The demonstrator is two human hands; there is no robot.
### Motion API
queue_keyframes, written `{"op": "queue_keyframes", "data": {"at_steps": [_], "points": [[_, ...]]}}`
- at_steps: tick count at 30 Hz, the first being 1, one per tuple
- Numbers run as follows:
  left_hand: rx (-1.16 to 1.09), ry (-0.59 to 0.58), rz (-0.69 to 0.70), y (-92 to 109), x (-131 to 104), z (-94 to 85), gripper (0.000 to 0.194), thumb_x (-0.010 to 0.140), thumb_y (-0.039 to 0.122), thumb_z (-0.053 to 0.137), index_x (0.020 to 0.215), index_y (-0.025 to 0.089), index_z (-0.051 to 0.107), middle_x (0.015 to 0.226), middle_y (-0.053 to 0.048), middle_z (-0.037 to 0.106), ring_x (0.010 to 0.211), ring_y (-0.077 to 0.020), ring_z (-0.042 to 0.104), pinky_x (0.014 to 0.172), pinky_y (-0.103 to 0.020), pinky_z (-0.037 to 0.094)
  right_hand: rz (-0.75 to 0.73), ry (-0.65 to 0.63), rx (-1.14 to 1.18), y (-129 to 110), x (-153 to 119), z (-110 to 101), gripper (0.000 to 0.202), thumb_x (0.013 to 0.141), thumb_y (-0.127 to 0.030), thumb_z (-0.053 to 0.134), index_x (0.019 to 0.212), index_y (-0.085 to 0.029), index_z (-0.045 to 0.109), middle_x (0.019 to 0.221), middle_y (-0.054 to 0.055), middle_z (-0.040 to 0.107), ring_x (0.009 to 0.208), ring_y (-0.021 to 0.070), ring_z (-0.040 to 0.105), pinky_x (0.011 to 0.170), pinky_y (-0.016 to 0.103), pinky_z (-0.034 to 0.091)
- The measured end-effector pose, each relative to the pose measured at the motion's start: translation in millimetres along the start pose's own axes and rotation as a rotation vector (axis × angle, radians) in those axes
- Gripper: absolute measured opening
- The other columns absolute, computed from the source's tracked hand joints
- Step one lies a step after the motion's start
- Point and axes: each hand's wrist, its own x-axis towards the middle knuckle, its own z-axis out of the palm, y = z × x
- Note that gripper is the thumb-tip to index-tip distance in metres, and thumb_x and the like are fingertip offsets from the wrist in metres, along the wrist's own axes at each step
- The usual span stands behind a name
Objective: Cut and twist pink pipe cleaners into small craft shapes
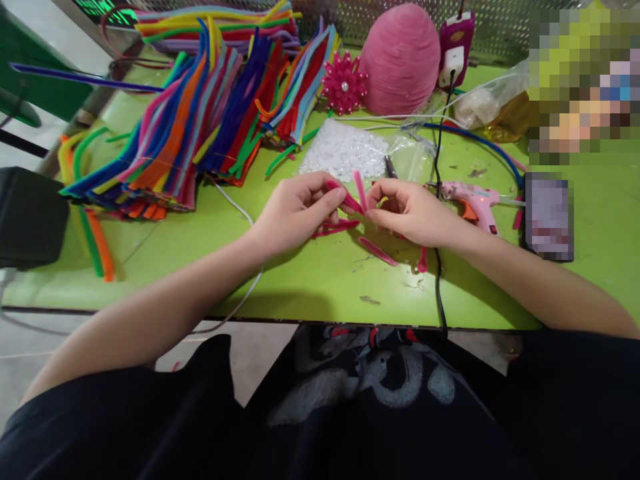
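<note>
My left hand (300,210) pinches dark pink pipe cleaner pieces (351,199) between thumb and fingers. Close beside it, my right hand (413,212) is closed on a lighter pink pipe cleaner (359,188), which sticks up from its fingertips. The two pinks meet between my hands; whether they are joined I cannot tell. Below them on the green table (300,287) lies a short pink pipe cleaner piece (377,251). A small pink loop (423,261) rests under my right hand, whose fingers partly hide other things.
Bundles of coloured pipe cleaners (170,143) fill the left back. Behind my hands are a bag of white beads (345,150), a pink flower (345,87) and a pink dome (401,60). A pink glue gun (483,205) lies right, by a black cable (439,287).
</note>
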Motion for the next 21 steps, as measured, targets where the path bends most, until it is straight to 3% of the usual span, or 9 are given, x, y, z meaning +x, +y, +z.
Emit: {"op": "queue_keyframes", "data": {"at_steps": [11, 16, 21], "points": [[-0.11, -0.008, -0.043, 5, -4, 5.4, 0.011, 0.091, 0.021, 0.07, 0.082, 0.015, 0.068, 0.067, 0.0, 0.069, 0.053, -0.0075, 0.061, 0.05, -0.016, 0.048, 0.07, 0.01, 0.301, 0, -3, 9, 0.018, 0.091, -0.022, 0.073, 0.086, -0.022, 0.056, 0.071, -0.003, 0.068, 0.061, 0.0135, 0.073, 0.056, 0.024, 0.06], [-0.181, -0.066, -0.016, 0, -4, 9.0, 0.01, 0.088, 0.025, 0.076, 0.085, 0.015, 0.075, 0.066, 0.0, 0.069, 0.051, -0.0072, 0.056, 0.047, -0.018, 0.042, 0.064, 0.059, 0.346, 0, -2, 14, 0.018, 0.089, -0.019, 0.075, 0.084, -0.022, 0.058, 0.072, -0.003, 0.07, 0.068, 0.0131, 0.075, 0.063, 0.024, 0.065], [-0.193, 0.029, -0.044, -6, -5, 12.2, 0.023, 0.089, 0.03, 0.076, 0.071, 0.016, 0.072, 0.053, 0.002, 0.059, 0.044, -0.0067, 0.048, 0.042, -0.02, 0.033, 0.086, 0.067, 0.389, 0, -3, 18, 0.019, 0.09, -0.018, 0.075, 0.083, -0.021, 0.058, 0.072, -0.003, 0.071, 0.069, 0.0132, 0.075, 0.066, 0.025, 0.066]]}}
